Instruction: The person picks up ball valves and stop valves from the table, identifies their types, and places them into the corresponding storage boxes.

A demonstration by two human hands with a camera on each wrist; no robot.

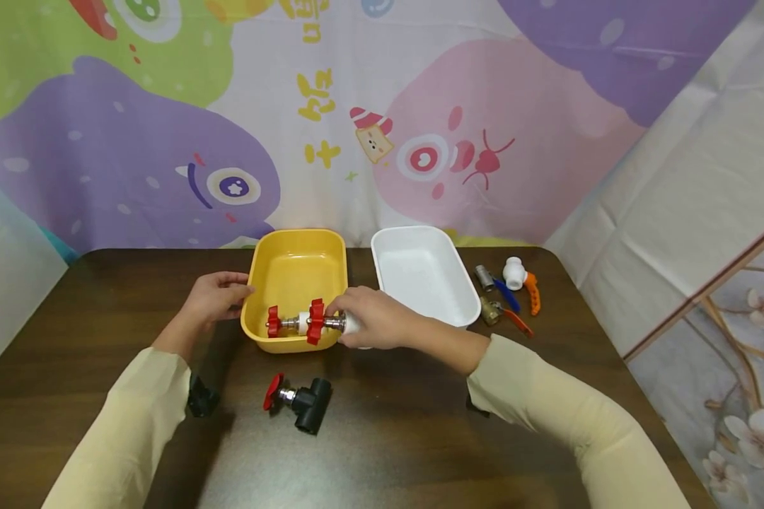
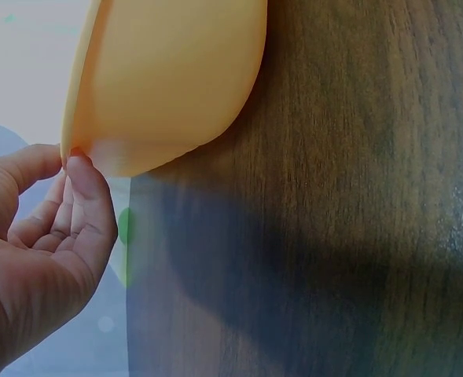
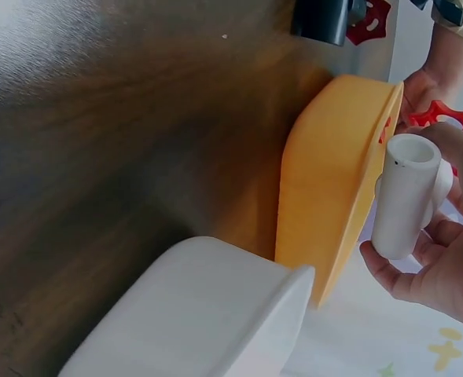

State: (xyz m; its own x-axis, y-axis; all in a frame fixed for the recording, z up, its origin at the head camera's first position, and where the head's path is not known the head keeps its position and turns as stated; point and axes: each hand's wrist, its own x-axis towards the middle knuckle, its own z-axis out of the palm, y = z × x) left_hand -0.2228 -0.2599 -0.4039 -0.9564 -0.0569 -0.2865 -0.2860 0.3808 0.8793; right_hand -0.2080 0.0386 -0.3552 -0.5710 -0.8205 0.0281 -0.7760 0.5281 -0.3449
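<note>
Left hand [image 2: 50, 228] seemingly pinches yellow tray [image 2: 176, 63]; right hand [image 3: 455, 255] holds valve [image 3: 400, 200], bore [image 3: 413, 149] in right-wrist view only

Yellow characters [image 1: 316, 95] on the cartoon backdrop [image 1: 331, 194] cannot be read with certainty.

two arms [image 1: 566, 410] in pale cream fabric sleeves [image 1: 124, 431] reach forward, the right one slanting inward to the left, both wrists [image 1: 448, 346] bare. the left hand [image 1: 216, 300] pinches, fingers [image 2: 42, 226] bent; the right hand [image 1: 378, 318], its back facing upward, grips with curled fingers.
</note>
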